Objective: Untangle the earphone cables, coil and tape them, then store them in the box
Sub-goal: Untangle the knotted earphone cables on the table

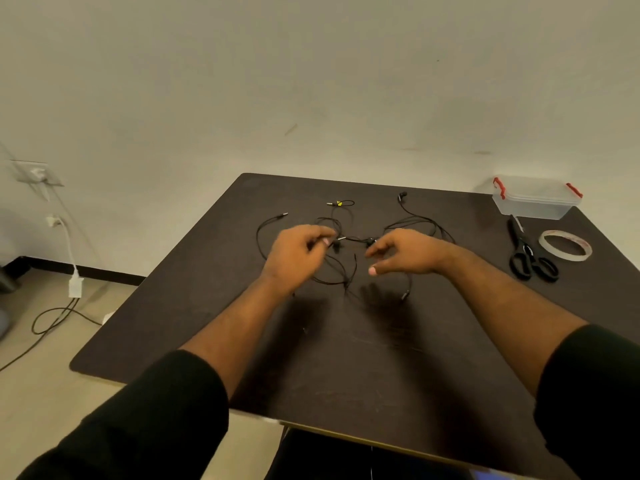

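Black earphone cables [414,220] lie tangled on the dark table [346,358], with plugs and earbuds sticking out at the far side. My left hand [298,252] hovers over the left part of the tangle, fingers loosely curled and blurred, fingertips close to an earbud [336,247]. My right hand [405,252] hovers over the right part, thumb and fingers spread apart with nothing between them. Both hands cast shadows on the table, and the cables lie flat. A clear plastic box [535,202] with red latches, lid on, stands at the far right corner.
Black scissors [526,252] and a roll of tape [565,244] lie on the table at the right, in front of the box. A wall runs behind the table. On the floor at the left are a wall socket, a charger and loose cords [74,285].
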